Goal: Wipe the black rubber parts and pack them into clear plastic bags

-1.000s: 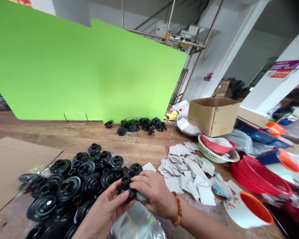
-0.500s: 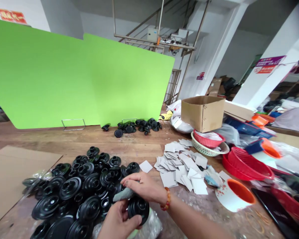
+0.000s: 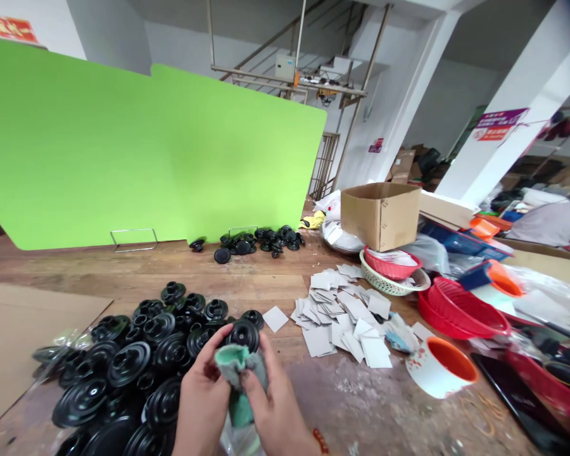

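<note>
Between my hands is a black round ridged part point(image 3: 243, 333), its disc facing up and away. My left hand point(image 3: 203, 386) grips its left side, fingers curled around the edge. A green and grey cloth point(image 3: 240, 367) is bunched against the near side of the part. My right hand point(image 3: 276, 396) pinches the cloth with the thumb, and its fingers wrap along the part's right side. Just left of my hands lies a heap of similar black round parts point(image 3: 128, 364). How far the cloth reaches under the part is hidden.
White square cards point(image 3: 342, 310) are scattered right of centre. Beyond them stand a cardboard box point(image 3: 380, 215), red baskets point(image 3: 460, 310), a white-and-orange cup point(image 3: 432, 373) and a dark phone point(image 3: 517, 396). More black parts point(image 3: 266, 240) lie before the green panel point(image 3: 247, 152). A cardboard sheet point(image 3: 23, 342) is at left.
The black part has been raised and turned, with its disc now facing away. My right hand has come down to its right side, and the cloth now bunches at the near side.
</note>
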The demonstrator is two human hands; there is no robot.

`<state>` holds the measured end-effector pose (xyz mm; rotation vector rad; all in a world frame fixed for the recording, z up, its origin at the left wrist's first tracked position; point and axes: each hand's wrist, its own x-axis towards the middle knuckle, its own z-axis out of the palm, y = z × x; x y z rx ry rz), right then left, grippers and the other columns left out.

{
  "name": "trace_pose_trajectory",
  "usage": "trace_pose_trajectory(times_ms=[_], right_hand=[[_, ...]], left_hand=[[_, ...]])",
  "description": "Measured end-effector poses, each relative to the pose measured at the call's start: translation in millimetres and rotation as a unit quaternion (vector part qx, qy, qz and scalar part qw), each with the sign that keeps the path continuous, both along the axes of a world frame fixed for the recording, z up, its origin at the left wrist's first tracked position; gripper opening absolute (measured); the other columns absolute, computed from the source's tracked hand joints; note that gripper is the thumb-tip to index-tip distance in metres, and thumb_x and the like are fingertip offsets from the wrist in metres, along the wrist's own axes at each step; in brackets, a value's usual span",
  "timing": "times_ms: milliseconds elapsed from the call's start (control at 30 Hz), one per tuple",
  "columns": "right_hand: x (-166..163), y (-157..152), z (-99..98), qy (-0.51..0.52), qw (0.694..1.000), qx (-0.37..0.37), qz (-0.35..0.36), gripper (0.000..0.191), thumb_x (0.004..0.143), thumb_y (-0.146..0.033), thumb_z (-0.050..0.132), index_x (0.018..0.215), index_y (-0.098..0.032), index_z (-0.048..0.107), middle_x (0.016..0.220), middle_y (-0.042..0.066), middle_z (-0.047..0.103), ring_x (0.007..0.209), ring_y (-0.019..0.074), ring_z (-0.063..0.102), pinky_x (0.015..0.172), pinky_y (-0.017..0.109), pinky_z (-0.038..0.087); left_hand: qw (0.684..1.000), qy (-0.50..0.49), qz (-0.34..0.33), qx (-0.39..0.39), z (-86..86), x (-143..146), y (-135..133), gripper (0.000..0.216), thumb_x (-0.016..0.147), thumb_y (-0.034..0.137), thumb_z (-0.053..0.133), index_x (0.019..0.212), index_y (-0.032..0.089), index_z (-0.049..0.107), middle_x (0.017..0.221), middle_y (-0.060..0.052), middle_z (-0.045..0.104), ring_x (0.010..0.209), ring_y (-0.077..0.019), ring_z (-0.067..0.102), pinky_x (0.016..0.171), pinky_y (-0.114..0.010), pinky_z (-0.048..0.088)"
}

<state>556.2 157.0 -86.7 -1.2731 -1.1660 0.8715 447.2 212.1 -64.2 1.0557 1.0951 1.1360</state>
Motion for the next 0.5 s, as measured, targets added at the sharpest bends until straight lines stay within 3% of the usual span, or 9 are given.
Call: trace_pose_trajectory(times_ms=[67, 100, 167, 267, 367, 433, 500], right_hand=[[4, 1, -1.1, -0.141, 0.987, 0.057, -0.044, 0.064, 0.094, -0.038, 0.044, 0.149, -0.019, 0.016, 0.153, 0.011, 0.023, 0.14, 0.0259, 0.024, 0.113, 0.044, 0.027], [7, 3, -0.7, -0.199, 0.975, 0.082, -0.05, 0.063, 0.095, -0.04, 0.042, 0.149, -0.02, 0.017, 0.152, 0.012, 0.024, 0.139, 0.0266, 0.026, 0.111, 0.044, 0.03], [16, 9, 0.9, -0.302, 0.944, 0.126, -0.037, 0.056, 0.095, -0.045, 0.039, 0.144, -0.02, 0.03, 0.144, 0.014, 0.038, 0.131, 0.0276, 0.038, 0.104, 0.042, 0.039], [36, 19, 2.0, -0.409, 0.897, 0.17, -0.02, 0.05, 0.095, -0.052, 0.033, 0.126, -0.017, 0.051, 0.113, 0.013, 0.062, 0.103, 0.0252, 0.059, 0.084, 0.037, 0.051], [67, 27, -2.4, -0.485, 0.864, 0.123, -0.05, 0.04, 0.099, -0.042, 0.029, 0.097, -0.019, 0.062, 0.083, 0.008, 0.066, 0.078, 0.0209, 0.062, 0.07, 0.032, 0.049], [94, 29, -7.6, -0.55, 0.832, 0.046, -0.062, 0.033, 0.098, -0.034, 0.035, 0.086, -0.019, 0.063, 0.077, 0.008, 0.065, 0.073, 0.021, 0.062, 0.066, 0.032, 0.047], [120, 29, -12.1, -0.607, 0.792, -0.046, -0.051, 0.029, 0.095, -0.035, 0.044, 0.08, -0.02, 0.063, 0.075, 0.008, 0.066, 0.072, 0.0229, 0.062, 0.063, 0.032, 0.045]], left_hand=[[0.998, 0.046, -0.014, 0.032, 0.5, -2, -1, 0.058, 0.058, 0.021, 0.07, 0.115, 0.018, 0.063, 0.096, -0.005, 0.074, 0.089, -0.023, 0.068, 0.079, -0.027, 0.054], [0.996, 0.074, -0.031, 0.046, 0.5, -3, -3, 0.055, 0.06, 0.02, 0.069, 0.114, 0.018, 0.065, 0.098, -0.006, 0.073, 0.092, -0.024, 0.067, 0.082, -0.028, 0.053], [0.986, 0.123, -0.083, 0.073, 0.5, -6, -7, 0.047, 0.064, 0.019, 0.066, 0.111, 0.019, 0.067, 0.102, -0.006, 0.072, 0.097, -0.0247, 0.065, 0.086, -0.028, 0.051], [0.969, 0.157, -0.179, 0.066, 4.1, -14, -8, 0.042, 0.07, 0.021, 0.063, 0.112, 0.02, 0.065, 0.094, -0.005, 0.073, 0.08, -0.0226, 0.067, 0.068, -0.026, 0.053], [0.955, 0.197, -0.212, 0.072, 13.8, -33, 5, 0.041, 0.075, 0.029, 0.061, 0.115, 0.021, 0.061, 0.087, -0.004, 0.071, 0.071, -0.0209, 0.065, 0.06, -0.025, 0.051], [0.939, 0.277, -0.161, 0.121, 20.5, -54, 23, 0.045, 0.078, 0.036, 0.059, 0.12, 0.023, 0.056, 0.083, -0.002, 0.069, 0.073, -0.021, 0.064, 0.064, -0.026, 0.05], [0.9, 0.391, -0.097, 0.164, 23.6, -79, 46, 0.053, 0.08, 0.045, 0.055, 0.128, 0.024, 0.049, 0.072, 0.0, 0.065, 0.064, -0.0214, 0.061, 0.061, -0.028, 0.048]])
